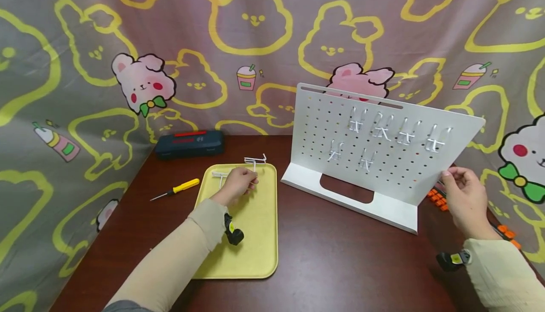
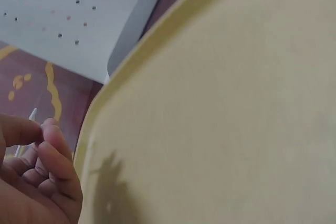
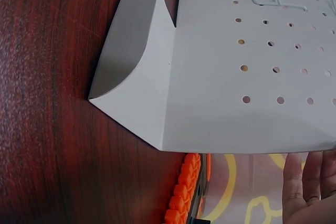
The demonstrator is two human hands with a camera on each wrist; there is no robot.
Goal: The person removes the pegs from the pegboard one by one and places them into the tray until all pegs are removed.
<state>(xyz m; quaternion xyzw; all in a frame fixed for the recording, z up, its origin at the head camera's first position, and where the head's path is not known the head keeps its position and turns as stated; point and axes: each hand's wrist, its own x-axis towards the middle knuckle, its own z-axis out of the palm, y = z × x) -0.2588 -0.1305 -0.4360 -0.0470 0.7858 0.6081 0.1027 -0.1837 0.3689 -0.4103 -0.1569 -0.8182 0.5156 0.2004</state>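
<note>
My left hand (image 1: 239, 184) is over the far end of a yellow tray (image 1: 251, 255), pinching a white wire hook (image 1: 255, 160) between thumb and fingers. In the left wrist view that hook (image 2: 33, 115) is mostly hidden by the fingers. Another white hook (image 1: 218, 174) lies near the tray's far left corner. A white pegboard (image 1: 315, 156) stands tilted on its base, with several wire hooks (image 1: 367, 159) hung in two rows. My right hand (image 1: 466, 203) holds the board's right edge; in the right wrist view its fingers (image 3: 294, 182) show behind that edge.
A yellow-handled screwdriver (image 1: 183, 186) lies left of the tray. Behind it sits a dark blue case (image 1: 189, 145). Orange pieces in a rack (image 1: 438, 199) stand behind the board's right side. A patterned curtain (image 1: 264, 28) hangs behind the brown table (image 1: 332, 260).
</note>
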